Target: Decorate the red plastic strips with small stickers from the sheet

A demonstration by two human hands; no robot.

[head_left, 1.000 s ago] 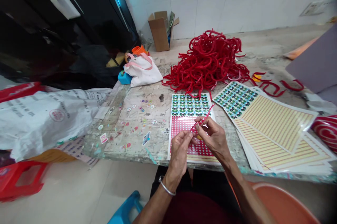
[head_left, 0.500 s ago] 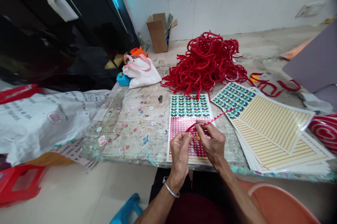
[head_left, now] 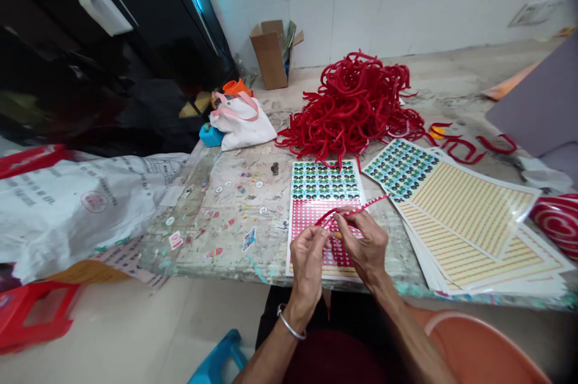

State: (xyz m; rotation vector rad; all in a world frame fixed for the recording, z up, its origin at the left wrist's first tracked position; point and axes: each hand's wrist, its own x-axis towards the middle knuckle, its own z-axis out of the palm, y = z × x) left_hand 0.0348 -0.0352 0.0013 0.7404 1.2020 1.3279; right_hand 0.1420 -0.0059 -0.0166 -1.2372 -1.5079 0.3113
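My left hand (head_left: 307, 254), with a silver bangle on its wrist, pinches the end of a thin red fuzzy strip (head_left: 326, 216). Close beside it, my right hand (head_left: 365, 245) is closed on a narrow red strip with pale hearts (head_left: 376, 201), whose free end sticks out to the upper right. The two strips meet between my fingertips; whether they are stuck together I cannot make out. A small yellowish bit shows by the right fingers, too small to name. Beneath both hands lies a sticker sheet (head_left: 325, 181) with green-and-black eye shapes above and rows of hearts below.
Behind the sheet rises a tangled pile of red fuzzy strips (head_left: 356, 107). More printed sheets (head_left: 469, 209) are fanned out at right. A white cloth bag (head_left: 244, 125) and an open cardboard box (head_left: 270, 59) stand further back. The table's front edge (head_left: 217, 275) runs close to my forearms.
The heart-patterned strip's free end has drawn in slightly toward my hands, to the left and down. Both hands keep their pinch in nearly the same place.
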